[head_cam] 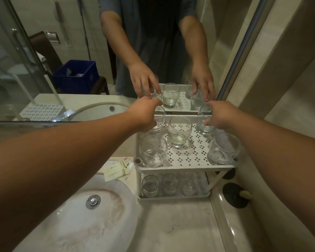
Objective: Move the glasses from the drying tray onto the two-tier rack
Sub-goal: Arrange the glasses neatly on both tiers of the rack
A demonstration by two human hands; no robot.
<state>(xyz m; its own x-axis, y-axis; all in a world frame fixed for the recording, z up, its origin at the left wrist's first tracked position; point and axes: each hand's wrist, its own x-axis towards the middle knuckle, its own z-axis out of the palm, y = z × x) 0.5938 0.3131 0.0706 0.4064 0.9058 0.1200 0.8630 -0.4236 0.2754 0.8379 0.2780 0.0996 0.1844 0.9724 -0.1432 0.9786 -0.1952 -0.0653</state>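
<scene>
Both hands are reaching to the back of the two-tier rack (pixel 185 168), each with a glass. Left hand (pixel 145 113) is gripping the back-left glass (pixel 157 122) from above, its fingers curled round the rim. Right hand (pixel 218 115) is wrapping its fingers round the back-right glass (pixel 203 124), thumb on the near side of it. Both glasses are sitting at the far edge of the rack's top tier, hard against the mirror (pixel 44 51), and whether their bases are already resting on the tier is not clear from this view.

By my reading, the placing step is under way: these two are being set down on the rack. Next comes letting go cleanly and drawing the hands back without knocking the neighbours, since the middle glass (pixel 179 131) is standing just between them.

All the glasses are clear, rounded tumblers with thick bases. Nearer the front of the rack's top tier, a front-left glass (pixel 153 150) and a front-right glass (pixel 223 149) are standing upright, and the rack's lower tier is holding a row of more glasses (pixel 168 184). No drying tray is showing beside the rack.
</scene>
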